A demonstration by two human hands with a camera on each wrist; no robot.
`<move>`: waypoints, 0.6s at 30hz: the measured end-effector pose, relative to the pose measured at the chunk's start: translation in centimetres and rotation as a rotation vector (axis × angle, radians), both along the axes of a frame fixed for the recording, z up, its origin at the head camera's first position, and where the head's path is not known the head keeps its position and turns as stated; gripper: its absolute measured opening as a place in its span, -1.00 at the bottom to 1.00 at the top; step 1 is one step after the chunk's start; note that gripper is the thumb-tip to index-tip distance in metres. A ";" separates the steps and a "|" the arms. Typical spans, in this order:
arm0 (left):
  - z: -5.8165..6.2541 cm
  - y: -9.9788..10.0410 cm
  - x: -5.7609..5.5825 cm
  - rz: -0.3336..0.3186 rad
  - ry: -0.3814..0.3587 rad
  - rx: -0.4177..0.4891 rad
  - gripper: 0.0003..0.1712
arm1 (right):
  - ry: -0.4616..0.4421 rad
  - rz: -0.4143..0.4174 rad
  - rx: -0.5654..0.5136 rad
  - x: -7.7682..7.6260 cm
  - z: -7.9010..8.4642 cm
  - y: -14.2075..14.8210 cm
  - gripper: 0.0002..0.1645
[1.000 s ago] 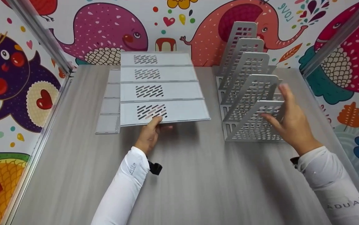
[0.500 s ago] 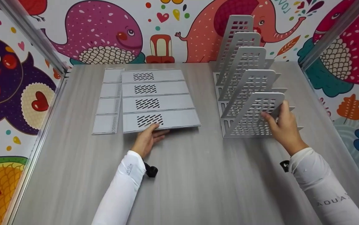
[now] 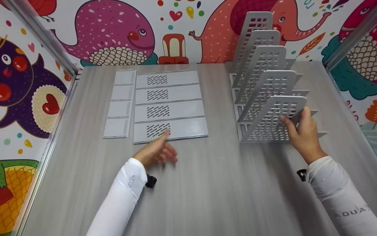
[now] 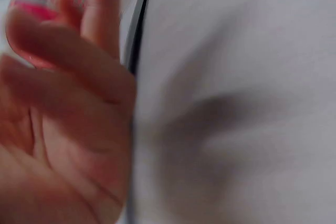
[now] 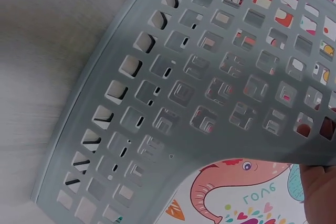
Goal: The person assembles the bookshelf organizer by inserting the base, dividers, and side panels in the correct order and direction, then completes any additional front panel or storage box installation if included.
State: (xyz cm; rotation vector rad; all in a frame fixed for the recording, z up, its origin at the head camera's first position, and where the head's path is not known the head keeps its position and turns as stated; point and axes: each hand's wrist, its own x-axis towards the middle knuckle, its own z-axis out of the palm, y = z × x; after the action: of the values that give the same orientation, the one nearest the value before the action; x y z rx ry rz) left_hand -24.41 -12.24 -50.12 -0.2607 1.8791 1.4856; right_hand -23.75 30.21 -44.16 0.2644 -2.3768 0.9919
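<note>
A grey file rack (image 3: 273, 113) with several upright perforated dividers stands on the right of the table. My right hand (image 3: 303, 134) grips its front divider by the right edge, thumb on the near face and fingers behind. In the right wrist view that perforated divider (image 5: 178, 72) fills most of the picture, with the fingertips showing through its holes at the right. A wide, light grey slotted panel (image 3: 183, 109) lies flat at the centre left. My left hand (image 3: 157, 150) hovers at its near edge, thumb overlapping the slots and fingers loosely spread, holding nothing.
Left of the wide panel lies a narrower grey panel (image 3: 118, 108) with small perforations along one side. Both rest on a grey wood-grain table (image 3: 208, 190). Cartoon-printed walls (image 3: 116, 29) with metal corner posts enclose the back and sides.
The wide panel has come down from a raised position onto the table, and my left hand has let go and drawn back. My right hand has closed on the rack's front divider.
</note>
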 end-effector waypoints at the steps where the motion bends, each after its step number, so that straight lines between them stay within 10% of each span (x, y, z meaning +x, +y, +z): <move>1: 0.5 0.9 -0.1 -0.043 0.114 -0.077 -0.18 | 0.002 -0.004 -0.001 0.0 0.1 0.1 -0.54; 4: 1.6 4.1 -0.9 -0.104 0.508 -0.373 -0.50 | 0.000 -0.019 -0.010 0.0 0.3 0.3 -0.54; 7: 1.6 6.8 -2.3 -0.165 0.701 -0.619 -0.42 | -0.011 -0.023 -0.023 0.0 0.1 0.2 -0.55; 13: -1.0 10.0 -5.0 -0.280 0.619 -0.764 -0.02 | -0.139 -0.042 -0.033 -0.2 -2.0 0.9 -0.47; 18: -2.9 11.7 -5.8 -0.326 0.544 -0.920 0.03 | -0.250 -0.100 0.214 0.2 -5.2 3.1 -0.44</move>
State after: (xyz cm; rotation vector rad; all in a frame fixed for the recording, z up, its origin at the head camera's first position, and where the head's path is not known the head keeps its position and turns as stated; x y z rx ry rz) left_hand -30.18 -0.57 -53.00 0.0555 2.7900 0.4027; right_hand -23.58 33.29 -49.37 0.1025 -2.6988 0.7619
